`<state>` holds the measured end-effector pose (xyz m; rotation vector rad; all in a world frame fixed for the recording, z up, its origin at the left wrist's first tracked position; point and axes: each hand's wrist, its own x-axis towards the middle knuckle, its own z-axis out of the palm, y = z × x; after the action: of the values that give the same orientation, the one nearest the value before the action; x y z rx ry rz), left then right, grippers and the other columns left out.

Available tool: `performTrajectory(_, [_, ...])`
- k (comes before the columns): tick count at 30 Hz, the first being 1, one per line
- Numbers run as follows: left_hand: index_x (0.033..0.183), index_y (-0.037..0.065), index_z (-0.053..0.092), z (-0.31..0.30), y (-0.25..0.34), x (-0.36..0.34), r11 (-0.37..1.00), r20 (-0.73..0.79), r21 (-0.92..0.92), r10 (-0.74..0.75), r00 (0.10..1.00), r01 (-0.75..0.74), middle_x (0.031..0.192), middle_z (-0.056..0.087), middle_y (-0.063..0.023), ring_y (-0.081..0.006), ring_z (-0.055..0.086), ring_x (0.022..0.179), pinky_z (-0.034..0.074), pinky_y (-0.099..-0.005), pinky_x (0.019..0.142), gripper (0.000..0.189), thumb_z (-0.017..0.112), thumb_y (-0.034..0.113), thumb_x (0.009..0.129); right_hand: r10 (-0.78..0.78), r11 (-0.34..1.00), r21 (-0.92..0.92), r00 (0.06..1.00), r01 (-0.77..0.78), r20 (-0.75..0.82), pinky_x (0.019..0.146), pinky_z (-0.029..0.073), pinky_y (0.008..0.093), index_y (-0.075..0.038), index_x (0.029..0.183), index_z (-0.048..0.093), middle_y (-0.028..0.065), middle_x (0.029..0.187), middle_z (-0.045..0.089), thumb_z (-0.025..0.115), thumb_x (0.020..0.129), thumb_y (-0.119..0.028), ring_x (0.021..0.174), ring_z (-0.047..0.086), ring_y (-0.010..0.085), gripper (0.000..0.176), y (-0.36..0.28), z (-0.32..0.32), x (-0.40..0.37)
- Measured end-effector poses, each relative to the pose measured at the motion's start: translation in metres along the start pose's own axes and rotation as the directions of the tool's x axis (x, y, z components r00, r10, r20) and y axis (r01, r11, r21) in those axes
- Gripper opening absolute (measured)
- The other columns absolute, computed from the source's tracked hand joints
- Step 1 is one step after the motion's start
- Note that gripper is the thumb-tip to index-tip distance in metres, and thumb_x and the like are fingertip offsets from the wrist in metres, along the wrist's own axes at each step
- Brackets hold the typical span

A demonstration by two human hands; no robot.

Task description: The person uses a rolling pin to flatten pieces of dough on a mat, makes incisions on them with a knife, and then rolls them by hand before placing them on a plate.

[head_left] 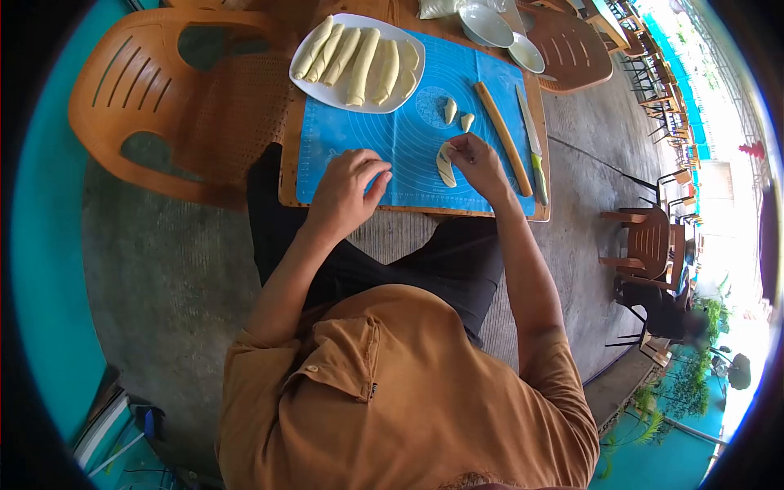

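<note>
My right hand [475,160] pinches the upper end of a small curved piece of dough [445,170] on the blue mat [359,135]. My left hand [351,184] hovers at the mat's near edge, fingers loosely bent and thumb apart, with nothing visible in it. Two small dough lumps [450,111] lie just beyond my right hand. To its right rest a wooden rolling pin [502,137] and a knife [535,155] with a green handle. Several long rolls of dough [363,65] lie side by side on a white plate [306,85] at the back left.
Past the mat's far right corner stand a light bowl [485,26] and a smaller bowl [527,54], with a plastic bag [438,7] beside them. An orange chair [122,98] is close on the left. A brown chair [572,45] stands at the table's right side.
</note>
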<state>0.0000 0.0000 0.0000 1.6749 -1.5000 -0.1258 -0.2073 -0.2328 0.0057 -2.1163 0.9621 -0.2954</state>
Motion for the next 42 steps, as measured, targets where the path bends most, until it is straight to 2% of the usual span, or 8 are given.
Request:
performTrajectory(2, [0.111,0.007,0.076,0.007,0.004,0.007,0.998,-0.044,-0.014,0.062,0.997,-0.062,0.111,0.071,-0.0077,-0.028,0.07,0.104,0.054,-0.0452,0.097,0.014,0.077,0.017,0.101,-0.006,0.999,0.05,1.0,0.006,-0.011,0.094,0.062,0.0366,0.001,0.123,0.074,0.0151,0.114,0.081,0.078,0.102,-0.02,0.104,0.079,0.0236,0.031,0.004,0.001,0.004])
performTrajectory(9, [0.117,0.006,0.078,0.049,0.015,0.026,0.981,0.031,-0.004,0.195,0.98,-0.195,0.108,0.069,-0.0068,-0.0258,0.068,0.103,0.054,-0.0439,0.093,0.02,0.076,0.017,0.1,-0.066,0.995,0.079,0.998,0.064,0.024,0.091,0.062,0.0363,0.002,0.122,0.074,0.0149,0.11,0.081,0.077,0.102,-0.02,0.102,0.079,0.0211,0.03,0.001,-0.007,0.012])
performTrajectory(15, [0.123,0.009,0.079,0.07,0.013,0.042,0.979,0.14,0.128,0.143,0.98,-0.161,0.102,0.065,-0.0086,-0.026,0.064,0.102,0.054,-0.0428,0.091,0.025,0.075,0.02,0.1,-0.069,0.995,0.074,0.996,0.066,0.048,0.088,0.061,0.0335,0.002,0.122,0.075,0.0117,0.106,0.08,0.077,0.103,-0.02,0.097,0.077,0.0169,0.029,-0.006,-0.013,0.018])
performTrajectory(22, [0.121,0.006,0.078,0.056,0.014,0.041,0.986,0.112,0.076,0.14,0.984,-0.149,0.102,0.065,-0.0094,-0.0271,0.064,0.101,0.054,-0.0429,0.09,0.024,0.075,0.019,0.1,-0.072,0.99,0.127,0.997,0.069,0.023,0.084,0.061,0.0313,0.002,0.12,0.076,0.0108,0.103,0.079,0.079,0.102,-0.022,0.095,0.076,0.0147,0.03,-0.014,-0.024,0.047])
performTrajectory(26, [0.12,0.003,0.077,0.017,0.009,0.027,0.996,0.027,-0.022,0.092,0.995,-0.091,0.103,0.066,-0.0106,-0.0296,0.066,0.098,0.055,-0.0436,0.088,0.024,0.076,0.017,0.1,-0.106,0.994,-0.023,0.992,0.104,-0.069,0.084,0.061,0.0317,0.002,0.118,0.076,0.011,0.104,0.079,0.08,0.102,-0.024,0.094,0.076,0.0154,0.031,-0.04,-0.033,0.08])
performTrajectory(28, [0.12,0.002,0.077,-0.007,0.002,0.018,0.998,-0.005,-0.009,0.067,0.998,-0.067,0.104,0.067,-0.0112,-0.0303,0.067,0.098,0.056,-0.0439,0.088,0.024,0.076,0.016,0.1,-0.121,0.992,0.022,0.991,0.122,-0.063,0.084,0.061,0.032,0.002,0.118,0.076,0.0111,0.105,0.079,0.08,0.101,-0.023,0.093,0.076,0.0159,0.03,-0.047,-0.032,0.107])
performTrajectory(33, [0.126,0.005,0.077,-0.053,-0.014,-0.008,0.986,-0.087,-0.052,-0.164,0.983,0.16,0.113,0.071,-0.0138,-0.0336,0.07,0.104,0.058,-0.0443,0.09,0.025,0.074,0.015,0.104,-0.225,0.974,0.017,0.971,0.227,-0.079,0.089,0.062,0.0339,0.002,0.116,0.078,0.0122,0.105,0.081,0.081,0.098,-0.024,0.094,0.077,0.0182,0.031,-0.048,-0.022,0.198])
performTrajectory(42, [0.122,0.004,0.076,-0.07,-0.043,-0.032,0.977,-0.175,0.011,-0.206,0.963,0.211,0.108,0.071,-0.0116,-0.0323,0.07,0.097,0.058,-0.0442,0.087,0.023,0.076,0.014,0.102,-0.358,0.927,-0.125,0.933,0.353,-0.026,0.091,0.064,0.0351,0.001,0.116,0.079,0.0139,0.106,0.083,0.083,0.095,-0.023,0.097,0.08,0.021,0.032,-0.071,0.008,0.295])
